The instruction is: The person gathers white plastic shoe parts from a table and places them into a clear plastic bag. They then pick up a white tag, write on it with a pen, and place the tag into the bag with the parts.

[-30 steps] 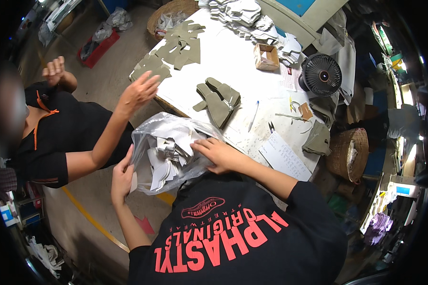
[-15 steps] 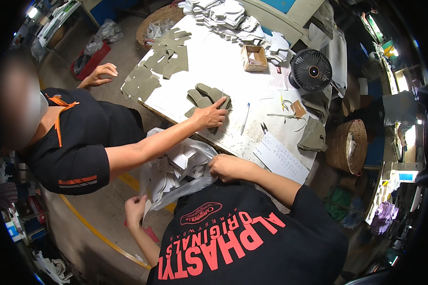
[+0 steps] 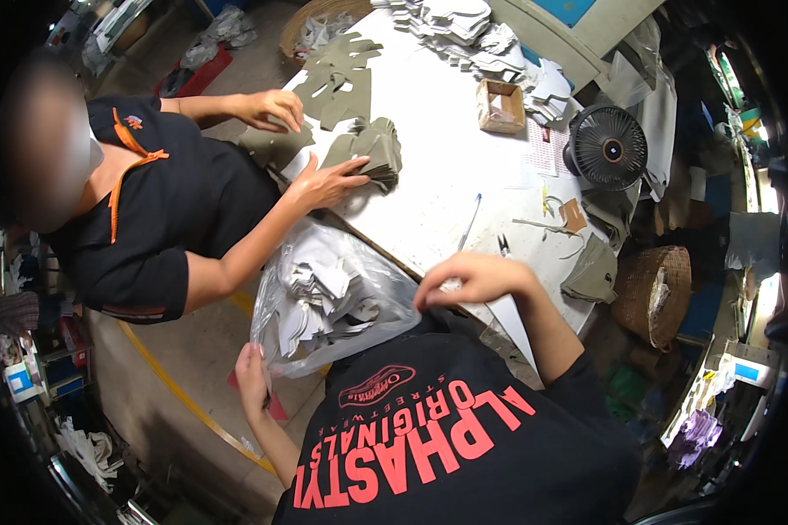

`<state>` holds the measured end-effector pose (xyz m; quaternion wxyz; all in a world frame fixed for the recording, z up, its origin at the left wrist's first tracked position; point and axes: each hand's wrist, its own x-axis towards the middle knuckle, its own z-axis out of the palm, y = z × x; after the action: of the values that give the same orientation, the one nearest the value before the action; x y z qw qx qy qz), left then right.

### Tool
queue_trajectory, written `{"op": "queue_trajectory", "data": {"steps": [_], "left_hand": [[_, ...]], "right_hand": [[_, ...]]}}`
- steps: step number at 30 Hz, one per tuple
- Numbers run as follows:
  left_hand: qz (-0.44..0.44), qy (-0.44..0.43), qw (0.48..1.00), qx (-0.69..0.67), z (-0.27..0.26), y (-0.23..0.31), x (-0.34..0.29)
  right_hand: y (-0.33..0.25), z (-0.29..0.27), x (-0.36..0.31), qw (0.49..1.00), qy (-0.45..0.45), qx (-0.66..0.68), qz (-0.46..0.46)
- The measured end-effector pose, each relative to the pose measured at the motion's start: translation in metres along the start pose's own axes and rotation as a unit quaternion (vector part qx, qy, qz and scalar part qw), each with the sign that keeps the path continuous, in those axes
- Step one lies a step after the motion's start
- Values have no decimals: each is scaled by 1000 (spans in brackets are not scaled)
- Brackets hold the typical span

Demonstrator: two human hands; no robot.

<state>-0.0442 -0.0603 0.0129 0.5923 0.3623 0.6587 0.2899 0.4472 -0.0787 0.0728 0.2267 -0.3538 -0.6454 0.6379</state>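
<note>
A clear plastic bag (image 3: 378, 262) gapes in front of my body, at the near left edge of the white table. Inside it lies a loose heap of white cut pieces (image 3: 311, 293). My left hand (image 3: 252, 374) pinches the bag's near left rim between thumb and fingers. Over the table's near edge, my right hand (image 3: 474, 280) has its fingers bent down, closed on the bag's right rim. Across from me, a co-worker's hand (image 3: 328, 182) rests against a stack of olive cut pieces (image 3: 378, 156); the co-worker's other hand (image 3: 276, 109) hovers beside it.
The white table (image 3: 433, 197) holds flat olive pieces (image 3: 337, 83), piled white pieces (image 3: 451, 31), a small box (image 3: 501, 107), a black fan (image 3: 606, 147), a pen (image 3: 470, 223) and snips (image 3: 503, 245). A paper sheet (image 3: 512, 328) lies under my right forearm. A wicker basket (image 3: 655, 297) stands at right.
The bag's mouth has spread wider, showing more white pieces. My right hand has shifted right and is raised more. The co-worker's hands and the olive stack have drawn together toward the left.
</note>
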Motion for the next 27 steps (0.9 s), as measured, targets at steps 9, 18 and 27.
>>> {"op": "queue_trajectory", "data": {"steps": [9,18,27], "left_hand": [[-33,68,994,-77,28,-15,-3],[-57,100,991,-74,59,-9,-14],[-78,141,986,-35,69,-5,-11]], "right_hand": [[144,-225,-62,638,739,-84,199],[260,-363,-86,431,865,34,256],[264,-403,-104,366,862,349,-20]]}}
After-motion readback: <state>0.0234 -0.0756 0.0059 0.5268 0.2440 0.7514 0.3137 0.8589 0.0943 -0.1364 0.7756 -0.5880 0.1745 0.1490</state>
